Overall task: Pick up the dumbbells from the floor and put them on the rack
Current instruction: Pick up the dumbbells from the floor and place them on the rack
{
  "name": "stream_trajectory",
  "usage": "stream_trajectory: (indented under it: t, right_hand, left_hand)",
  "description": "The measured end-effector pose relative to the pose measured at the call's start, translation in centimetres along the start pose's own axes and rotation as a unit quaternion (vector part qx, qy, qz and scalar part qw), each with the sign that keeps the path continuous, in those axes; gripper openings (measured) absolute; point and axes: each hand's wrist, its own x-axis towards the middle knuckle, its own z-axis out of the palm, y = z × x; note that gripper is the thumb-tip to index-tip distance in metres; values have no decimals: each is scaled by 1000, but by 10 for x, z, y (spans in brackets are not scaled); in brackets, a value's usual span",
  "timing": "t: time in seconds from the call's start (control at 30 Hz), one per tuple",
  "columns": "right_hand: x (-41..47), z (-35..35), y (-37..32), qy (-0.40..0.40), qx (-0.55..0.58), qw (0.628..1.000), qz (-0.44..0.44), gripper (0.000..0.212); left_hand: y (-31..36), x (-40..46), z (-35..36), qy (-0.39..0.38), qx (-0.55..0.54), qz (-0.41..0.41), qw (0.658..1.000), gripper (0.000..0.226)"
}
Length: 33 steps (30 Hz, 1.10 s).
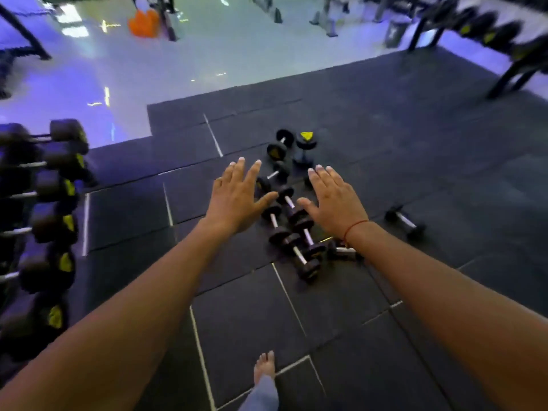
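Rack at far left, loaded w/ rubber-head dumbbells, handles horizontal, yellow end-caps facing out. I count approx 6 on the visible tiers, blur makes it uncertain. No clear free slot visible from here.

Left hand and right hand: both empty, fingers spread, palms down, arms stretched fwd above the pile, not touching anything. Reads as a reach toward the floor set, prob one dumbbell per hand.

Dumbbells on floor mat, centre: cluster lying roughly parallel between the hands, likely dropped there as a group. About 4 in that row, 2 more beyond the fingertips, 1 standing upright on its head w/ yellow cap up. Another partly hidden under right wrist. One stray apart to the right. So approx 9 on floor, none racked from this lot yet.

Bare foot at bottom, well short of the pile, so they need to step closer/bend.

Second rack top right, blurred.
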Motion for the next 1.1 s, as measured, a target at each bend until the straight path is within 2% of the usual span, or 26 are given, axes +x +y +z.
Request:
stream_trajectory:
  t: [0.2, 0.3, 0.47, 0.6, 0.7, 0.9, 1.1]
  right_hand:
    - [39, 6, 155, -19, -10, 996, 91, 61]
    - [51, 13, 228, -24, -4, 992, 122, 59]
    - [86, 34, 342, -65, 5, 993, 102, 61]
    - [121, 65, 412, -133, 1, 990, 41, 61]
    - [141, 88, 440, -190, 3, 982, 7, 62]
    - [212, 157, 481, -263, 8, 963, -61, 59]
    - [262, 271, 521, -351, 57, 933, -52, 60]
  left_hand:
    - [103, 141, 65, -62, 5, 87, 994, 81]
    - [153, 195, 98, -85, 14, 103, 991, 82]
    - [230, 263, 161, -104, 27, 99, 989, 80]
    - [275, 286, 222, -150, 21, 46, 987, 79]
    - [294, 293, 257, -195, 9, 2, 981, 73]
    - [281, 339, 328, -215, -19, -95, 972, 71]
    - [263, 370, 425, -271, -110, -259, 920, 76]
